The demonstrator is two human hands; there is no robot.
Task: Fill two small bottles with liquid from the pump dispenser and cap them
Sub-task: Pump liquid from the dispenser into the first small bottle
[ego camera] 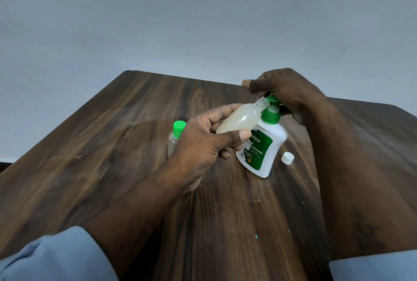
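From the head camera: a person's left hand grips an uncapped, nearly full small bottle, tilting its mouth to the nozzle of the pump dispenser on the table. The right hand curls over the pump head. Short, gentle strokes should avoid overflow. A white cap lies near the dispenser, and a green-capped bottle stands behind the left hand.

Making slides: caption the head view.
Left hand holds an uncapped small bottle at the spout of the pump dispenser, right hand on its pump; white cap nearby.
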